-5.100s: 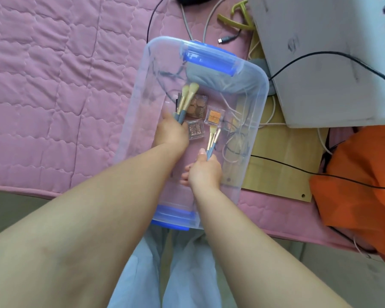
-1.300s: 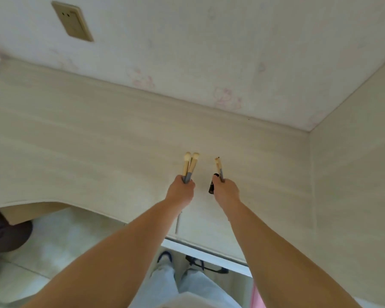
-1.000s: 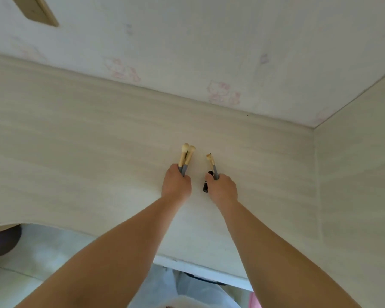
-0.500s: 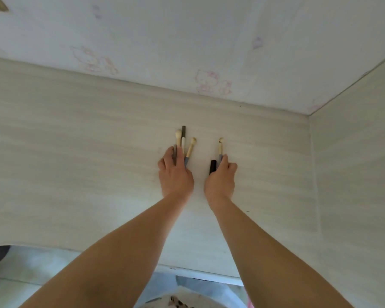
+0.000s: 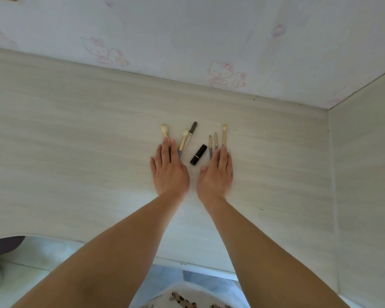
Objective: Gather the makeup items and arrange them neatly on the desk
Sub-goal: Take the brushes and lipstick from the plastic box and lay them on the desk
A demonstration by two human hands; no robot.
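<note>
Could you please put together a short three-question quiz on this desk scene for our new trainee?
1. True or false: the black lipstick tube lies on the desk between the two hands.
2. Multiple choice: the left hand is A) gripping a brush in a fist, B) laid flat with straight fingers over a brush handle, C) lifted off the desk.
3. How many brushes fan out beyond the right hand?

Key
1. True.
2. B.
3. Three: two thin ones and a longer one with a rounded tip.
</note>
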